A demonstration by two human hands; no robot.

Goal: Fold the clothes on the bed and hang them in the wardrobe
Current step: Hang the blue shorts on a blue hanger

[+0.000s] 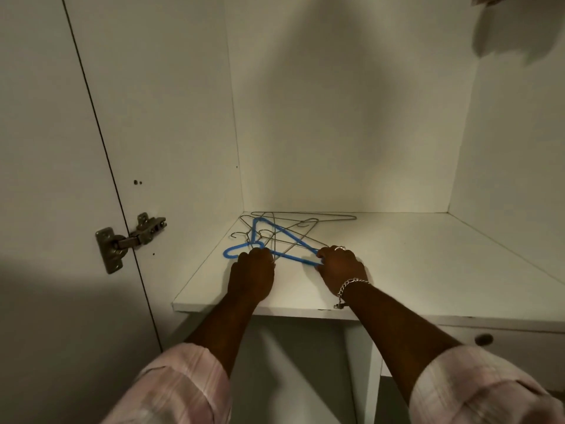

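Pink sleeves (183,390) lead to both hands gripping blue hanger (284,237) among wire hangers (305,216)

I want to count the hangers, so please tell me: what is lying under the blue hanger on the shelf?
Under the blue hanger lie several thin metal hangers, tangled together on the white shelf. The left hand and right hand cover its front parts, so an exact count is not possible.

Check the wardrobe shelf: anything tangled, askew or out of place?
Yes. The hangers are not hung: a blue hanger lies flat on the shelf, crossed over a jumble of wire hangers at mixed angles. Left hand and right hand grip the blue one.
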